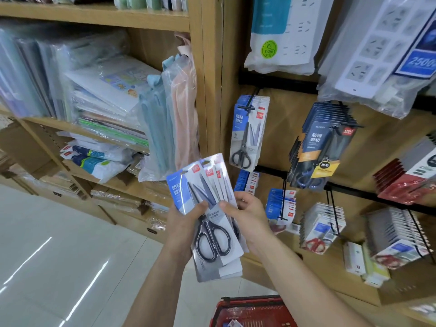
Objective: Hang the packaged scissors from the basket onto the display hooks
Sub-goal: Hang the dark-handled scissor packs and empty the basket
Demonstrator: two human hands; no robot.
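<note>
Both forearms reach up from the bottom edge, and between them sits the red basket (250, 311) on the floor, with what may be another pack inside, though little of it shows. Above it, the left hand (186, 220) and right hand (250, 213) are both closed on a fanned stack of packaged scissors (212, 223), thumbs pressed on the front card. The stack is held in the air, tilted, just below and left of the display hook (253, 96) that already carries matching blue-and-white packs (247, 133). Darker scissor packs (318, 147) hang farther right.
</note>
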